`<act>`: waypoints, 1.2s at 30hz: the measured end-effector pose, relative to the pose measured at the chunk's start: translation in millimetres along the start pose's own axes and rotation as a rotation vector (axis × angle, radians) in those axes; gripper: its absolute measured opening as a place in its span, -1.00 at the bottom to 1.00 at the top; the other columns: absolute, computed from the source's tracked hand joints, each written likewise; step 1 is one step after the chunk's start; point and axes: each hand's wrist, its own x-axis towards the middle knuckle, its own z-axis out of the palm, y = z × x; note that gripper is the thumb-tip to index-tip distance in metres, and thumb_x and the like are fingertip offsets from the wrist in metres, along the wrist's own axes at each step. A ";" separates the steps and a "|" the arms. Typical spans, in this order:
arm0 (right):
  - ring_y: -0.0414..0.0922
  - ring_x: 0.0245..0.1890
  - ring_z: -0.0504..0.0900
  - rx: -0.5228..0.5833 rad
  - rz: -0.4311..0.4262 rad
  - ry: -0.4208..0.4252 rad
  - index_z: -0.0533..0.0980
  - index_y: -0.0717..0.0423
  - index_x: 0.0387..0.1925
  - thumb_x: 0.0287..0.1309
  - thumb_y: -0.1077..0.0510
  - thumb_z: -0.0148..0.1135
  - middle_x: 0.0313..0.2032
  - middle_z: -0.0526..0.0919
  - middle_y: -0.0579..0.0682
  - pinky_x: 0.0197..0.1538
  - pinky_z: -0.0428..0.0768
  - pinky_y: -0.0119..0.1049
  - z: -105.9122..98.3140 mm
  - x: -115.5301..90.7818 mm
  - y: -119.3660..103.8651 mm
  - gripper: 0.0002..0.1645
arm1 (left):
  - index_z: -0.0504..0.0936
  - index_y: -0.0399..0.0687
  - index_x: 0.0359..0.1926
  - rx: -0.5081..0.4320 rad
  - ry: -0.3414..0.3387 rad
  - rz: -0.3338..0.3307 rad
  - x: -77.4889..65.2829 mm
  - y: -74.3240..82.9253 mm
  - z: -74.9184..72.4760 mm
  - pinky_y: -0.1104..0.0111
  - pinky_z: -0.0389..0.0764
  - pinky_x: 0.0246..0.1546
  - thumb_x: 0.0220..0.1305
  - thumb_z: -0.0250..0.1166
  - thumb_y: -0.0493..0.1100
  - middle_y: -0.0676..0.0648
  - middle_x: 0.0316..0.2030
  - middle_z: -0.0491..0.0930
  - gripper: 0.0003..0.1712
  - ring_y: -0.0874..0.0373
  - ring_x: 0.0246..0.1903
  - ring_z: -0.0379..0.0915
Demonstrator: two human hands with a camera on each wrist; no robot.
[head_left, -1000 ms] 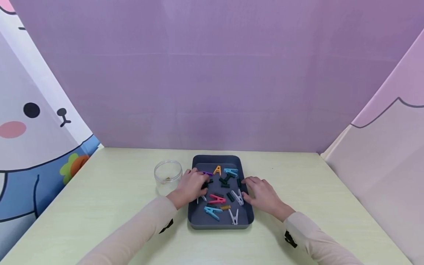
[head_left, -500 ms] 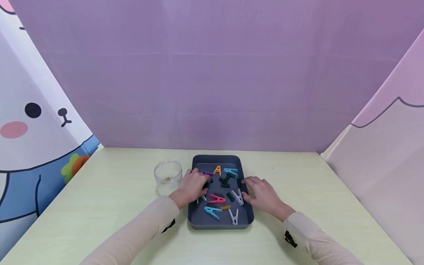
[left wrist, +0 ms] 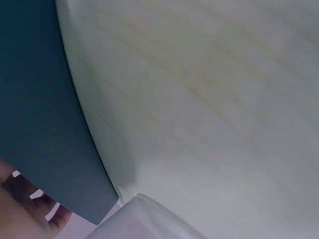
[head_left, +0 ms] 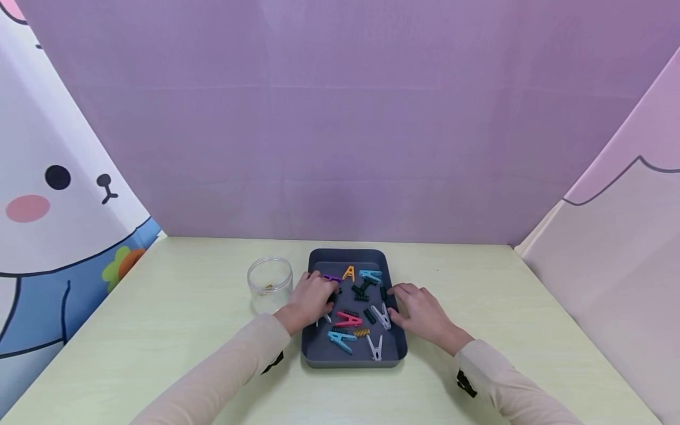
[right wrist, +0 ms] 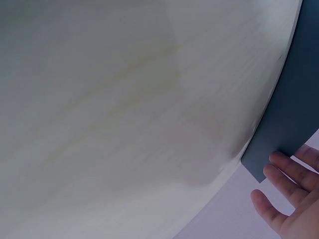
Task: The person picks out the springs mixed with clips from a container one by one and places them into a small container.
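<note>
A dark grey tray [head_left: 353, 360] holds several small plastic clips, among them a red clip [head_left: 348, 319], an orange clip [head_left: 348, 273] and a blue clip [head_left: 341, 340]. Small dark coils [head_left: 361, 298] and a yellow coil [head_left: 361, 333] lie between them. Over the tray's left wall reaches my left hand [head_left: 310, 300], its fingers down inside near a purple clip [head_left: 332, 278] and some dark pieces. I cannot tell whether those fingers pinch anything. My right hand [head_left: 423, 314] rests at the right rim with fingers loosely extended; in the right wrist view fingertips [right wrist: 273, 171] overlap the tray's outer wall [right wrist: 294, 99].
Just left of the tray stands a clear round jar [head_left: 270, 295] with a few small yellowish bits inside. The pale wooden table [head_left: 478, 277] ends at a purple backdrop [head_left: 340, 147], with patterned cloth at both sides.
My left hand and forearm have shifted slightly to the right over the tray. The right hand, the jar and the tray have stayed put.
</note>
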 end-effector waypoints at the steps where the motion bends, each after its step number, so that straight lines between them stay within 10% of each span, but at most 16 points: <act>1: -0.05 -0.12 0.58 0.001 0.001 -0.001 0.54 0.12 -0.15 -0.04 0.02 0.27 -0.12 0.61 0.01 -0.14 0.54 -0.11 -0.2 0.1 -0.3 -0.61 | 0.62 0.08 -0.21 -0.002 -0.003 0.000 0.1 0.2 -0.1 0.17 0.36 -0.17 0.03 0.35 -0.04 0.03 -0.25 0.66 -0.75 0.07 -0.27 0.38; 14: -0.06 -0.13 0.58 -0.001 0.005 0.003 0.54 0.10 -0.15 -0.03 0.01 0.28 -0.12 0.61 0.00 -0.15 0.54 -0.11 -0.9 -0.4 -2.4 -0.61 | 0.62 0.10 -0.25 -0.014 -0.016 -0.010 -0.4 0.7 1.3 0.21 0.34 -0.17 0.04 0.34 -0.06 0.05 -0.26 0.66 -0.80 0.09 -0.28 0.35; 36: -0.06 -0.10 0.57 0.002 -0.001 0.003 0.53 0.12 -0.15 -0.02 0.02 0.27 -0.12 0.61 -0.01 -0.15 0.53 -0.09 -0.4 -0.8 -1.0 -0.61 | 0.64 0.11 -0.24 -0.082 0.162 0.064 -6.6 1.5 -27.3 0.24 0.37 -0.21 0.04 0.33 -0.12 0.08 -0.29 0.64 -0.80 0.14 -0.30 0.36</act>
